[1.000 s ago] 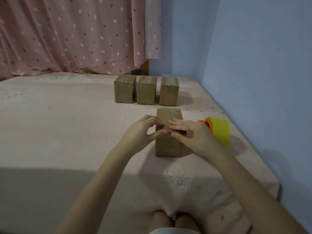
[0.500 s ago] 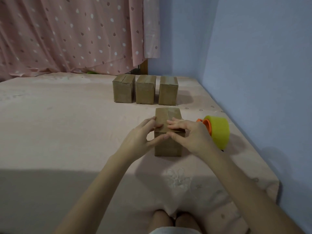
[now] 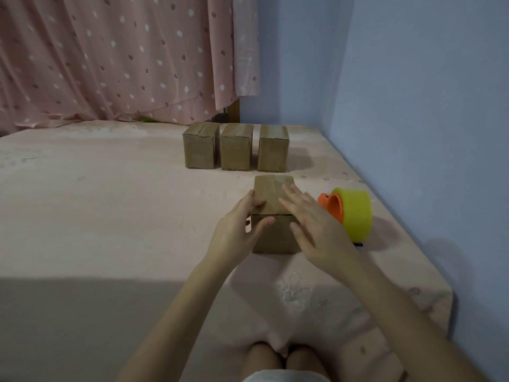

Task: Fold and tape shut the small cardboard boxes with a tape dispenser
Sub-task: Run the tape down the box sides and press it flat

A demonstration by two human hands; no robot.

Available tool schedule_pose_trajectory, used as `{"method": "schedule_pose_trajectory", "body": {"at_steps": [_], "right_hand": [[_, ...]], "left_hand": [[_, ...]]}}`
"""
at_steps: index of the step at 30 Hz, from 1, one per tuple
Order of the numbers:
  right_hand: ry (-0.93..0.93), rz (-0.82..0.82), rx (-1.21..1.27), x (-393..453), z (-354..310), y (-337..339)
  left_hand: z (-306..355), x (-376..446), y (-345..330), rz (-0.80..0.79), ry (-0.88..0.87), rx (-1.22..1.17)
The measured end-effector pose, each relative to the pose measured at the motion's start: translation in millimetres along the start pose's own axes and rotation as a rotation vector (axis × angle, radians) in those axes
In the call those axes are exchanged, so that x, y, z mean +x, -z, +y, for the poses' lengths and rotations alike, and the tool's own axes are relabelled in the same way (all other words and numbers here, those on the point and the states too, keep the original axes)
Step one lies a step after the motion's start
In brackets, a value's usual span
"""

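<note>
A small closed cardboard box [image 3: 271, 193] stands on the pink bed in front of me, with a tape strip along its top. My left hand [image 3: 237, 230] holds its near left corner, fingers on the left edge of the top and thumb on the front face. Flat and with straight fingers, my right hand [image 3: 316, 227] lies over the right side of the top and covers the box's right edge. The tape dispenser [image 3: 356, 213], a yellow roll on an orange core, lies on the bed just right of the box, and neither hand touches it.
Three closed cardboard boxes [image 3: 237, 150] stand in a row farther back. The blue wall [image 3: 427, 133] runs along the bed's right edge, and a pink dotted curtain [image 3: 124, 59] hangs behind. My knees [image 3: 283, 359] show at the bottom.
Both hands were pinching at the box's near top edge. The right hand's fingers have straightened and spread flat over the top, and the left hand has shifted to the left corner.
</note>
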State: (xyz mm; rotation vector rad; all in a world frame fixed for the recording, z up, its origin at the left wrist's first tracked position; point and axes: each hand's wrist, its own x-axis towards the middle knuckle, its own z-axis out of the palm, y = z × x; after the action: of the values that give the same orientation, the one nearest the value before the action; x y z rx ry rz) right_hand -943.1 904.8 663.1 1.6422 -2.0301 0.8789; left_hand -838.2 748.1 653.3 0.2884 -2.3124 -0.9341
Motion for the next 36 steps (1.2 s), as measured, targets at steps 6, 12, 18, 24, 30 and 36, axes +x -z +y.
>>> {"method": "schedule_pose_trajectory", "body": {"at_steps": [6,12,18,24,30,36], "right_hand": [[-0.214,0.585,-0.155,-41.6,23.0,47.0],[-0.456,0.326,-0.100,-76.9,57.3,49.0],[-0.494,-0.061,-0.151,-70.7,66.9,47.2],[-0.430,-0.164,-0.162,-62.2,75.6,47.7],[-0.164,-0.093,-0.252,-60.6,80.6,35.0],[-0.194,-0.216,-0.235,-58.9,79.1,32.5]], "left_hand": [[-3.5,-0.4,-6.2,0.029,0.068,-0.025],[-8.8,-2.2,-19.8,0.097,0.065,0.008],[-1.4,-10.7,-39.6,0.185,0.059,0.047],[-4.4,-10.0,-36.5,0.179,0.043,-0.016],[-5.3,-8.2,-36.1,0.189,0.071,-0.216],[-7.2,-2.5,-34.5,0.175,0.079,-0.347]]}}
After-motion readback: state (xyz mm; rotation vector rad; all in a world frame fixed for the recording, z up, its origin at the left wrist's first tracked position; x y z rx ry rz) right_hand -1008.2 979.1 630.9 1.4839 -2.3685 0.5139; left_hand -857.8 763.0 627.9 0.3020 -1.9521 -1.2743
